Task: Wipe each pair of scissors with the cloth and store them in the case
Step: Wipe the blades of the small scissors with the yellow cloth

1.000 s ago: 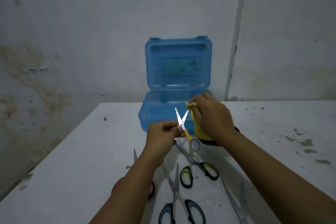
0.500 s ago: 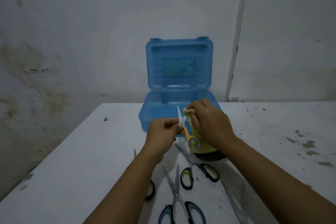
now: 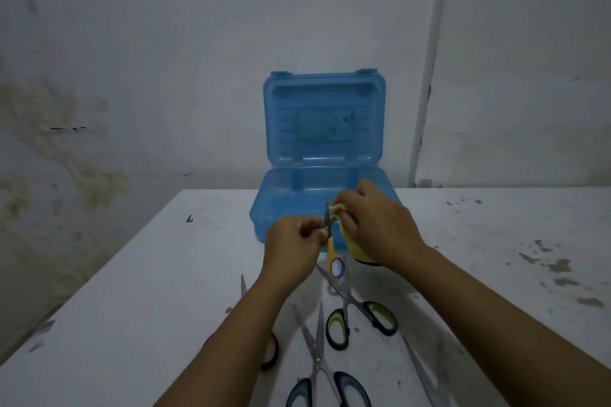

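Observation:
My left hand (image 3: pixel 294 243) grips small yellow-handled scissors (image 3: pixel 332 258) near the pivot, blades pointing up, handle ring hanging down. My right hand (image 3: pixel 377 225) holds a yellow cloth (image 3: pixel 355 249) and pinches it against the blades. Behind the hands an open blue plastic case (image 3: pixel 291 205) stands on the white table, its lid upright. Near me lie green-handled scissors (image 3: pixel 360 317), blue-handled scissors (image 3: pixel 325 380), red-handled scissors (image 3: pixel 269 350) partly hidden by my left forearm, and a pair at the bottom right (image 3: pixel 425 377) mostly under my right arm.
The white table (image 3: pixel 148 291) has dark stains on its right side and a small dark mark at the left. Its left edge drops off beside a stained wall. A white pipe (image 3: pixel 426 76) runs up the wall behind the case.
The blades of the yellow scissors have come together from a spread V. My right hand with the cloth has shifted down along them; both hands sit slightly lower.

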